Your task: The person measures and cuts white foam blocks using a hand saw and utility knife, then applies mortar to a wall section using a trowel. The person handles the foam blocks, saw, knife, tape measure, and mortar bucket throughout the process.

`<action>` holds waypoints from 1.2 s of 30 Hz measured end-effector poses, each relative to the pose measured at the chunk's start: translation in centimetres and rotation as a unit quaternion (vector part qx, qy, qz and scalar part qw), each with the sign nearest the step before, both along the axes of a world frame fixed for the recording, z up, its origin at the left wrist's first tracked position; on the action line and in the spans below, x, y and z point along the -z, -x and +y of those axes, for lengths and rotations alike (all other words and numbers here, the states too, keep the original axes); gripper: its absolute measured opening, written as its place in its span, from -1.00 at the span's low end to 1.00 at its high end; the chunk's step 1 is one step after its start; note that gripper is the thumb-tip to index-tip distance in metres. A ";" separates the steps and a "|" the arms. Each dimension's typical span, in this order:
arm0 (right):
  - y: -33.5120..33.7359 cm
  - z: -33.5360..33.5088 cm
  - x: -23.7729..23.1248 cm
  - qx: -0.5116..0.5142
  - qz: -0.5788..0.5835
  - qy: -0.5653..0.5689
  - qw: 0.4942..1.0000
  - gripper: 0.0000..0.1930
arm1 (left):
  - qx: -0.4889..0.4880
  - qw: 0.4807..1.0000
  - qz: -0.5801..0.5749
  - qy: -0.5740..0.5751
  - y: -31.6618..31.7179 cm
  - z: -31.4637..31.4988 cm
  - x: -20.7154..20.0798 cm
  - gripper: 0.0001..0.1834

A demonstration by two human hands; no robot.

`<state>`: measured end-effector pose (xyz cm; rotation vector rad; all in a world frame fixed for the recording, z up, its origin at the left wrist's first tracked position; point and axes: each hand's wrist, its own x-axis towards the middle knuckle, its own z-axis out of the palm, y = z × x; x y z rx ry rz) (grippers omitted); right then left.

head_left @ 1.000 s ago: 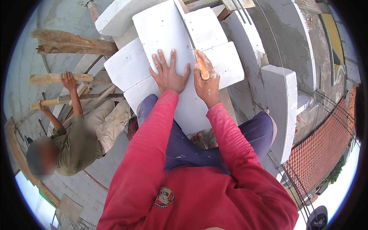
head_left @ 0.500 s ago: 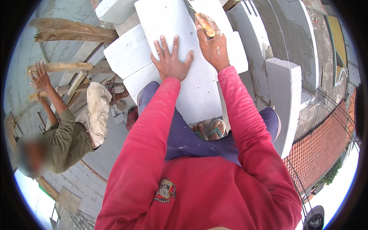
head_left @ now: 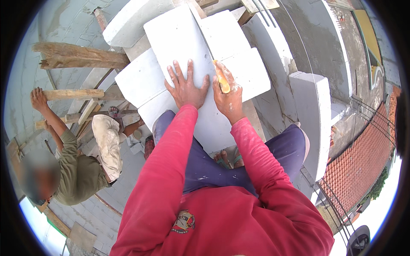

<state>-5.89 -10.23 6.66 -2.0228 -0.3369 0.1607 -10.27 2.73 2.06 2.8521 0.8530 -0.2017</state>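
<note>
A long white lightweight concrete block point(head_left: 173, 36) lies lengthwise in front of me across other white blocks. My left hand point(head_left: 188, 87) rests flat on its top with the fingers spread. My right hand point(head_left: 229, 96) is wrapped around the yellow-orange handle of a hand saw point(head_left: 221, 80). The narrow blade points away from me along the block's right edge, and its lower part is hidden. Beneath the long block, one white block point(head_left: 139, 77) sticks out to the left and another point(head_left: 247, 72) to the right.
On the left, a co-worker point(head_left: 81, 175) grips a wooden plank point(head_left: 74, 94). A broad weathered board point(head_left: 81, 55) juts out farther away. At my right stands an upright white block point(head_left: 314, 123) beside a block wall point(head_left: 273, 55). Thin metal bars point(head_left: 337, 209) stick out at the lower right.
My right hand has drawn the saw toward me along the block's edge, and more of the blade shows. My left hand stays on the block. The co-worker's upper hand has closed on the plank.
</note>
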 end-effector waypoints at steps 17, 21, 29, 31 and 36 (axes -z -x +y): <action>2.9 -3.4 0.8 -0.006 -0.064 0.020 0.998 -0.56 | 0.006 1.000 0.000 -0.026 0.6 -0.3 0.3 -0.12; -5.3 1.3 -0.4 -0.120 0.055 0.254 0.958 -0.54 | 0.014 1.000 -0.008 -0.011 -0.6 -0.2 0.1 -0.10; -0.6 -1.4 0.0 -0.002 -0.013 0.031 0.999 -0.53 | 0.015 1.000 -0.007 0.000 0.0 -0.1 0.2 -0.07; -3.3 0.5 -0.2 -0.058 0.104 0.176 0.977 -0.55 | 0.018 1.000 0.005 0.006 1.4 -0.8 0.2 -0.08; 2.0 -3.3 -0.3 0.007 -0.088 0.012 0.996 -0.59 | 0.014 1.000 -0.006 -0.010 0.6 0.3 0.4 -0.09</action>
